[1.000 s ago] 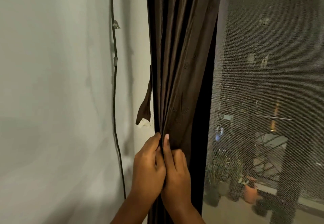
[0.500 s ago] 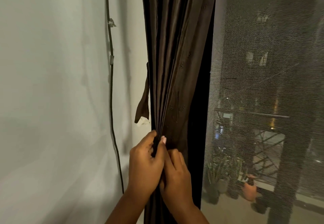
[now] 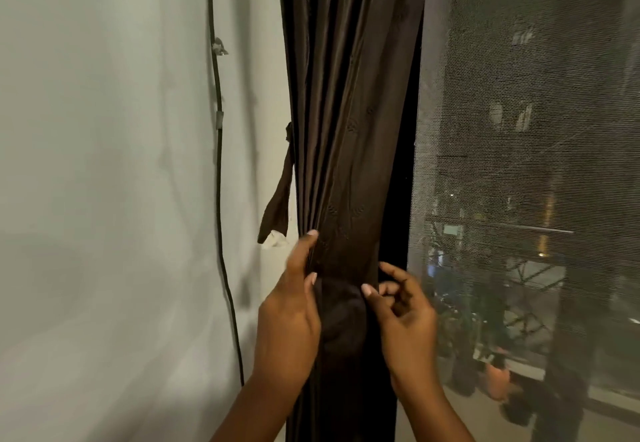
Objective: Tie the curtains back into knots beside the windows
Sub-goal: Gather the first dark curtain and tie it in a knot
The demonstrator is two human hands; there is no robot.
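The dark curtain (image 3: 349,137) hangs gathered between the wall (image 3: 104,199) and the meshed window (image 3: 519,164), its folds bunched between both sets of fingers, probably to form the knot. The left hand (image 3: 289,324) pinches the pleats at its fingertips; the right hand (image 3: 403,317), fingers loosely curled, touches the curtain's right edge, its grip unclear. No containers are close by.

home | brown curtain (image 3: 346,112) by mesh-screened window (image 3: 519,164) | potted plants (image 3: 491,365) on balcony outside
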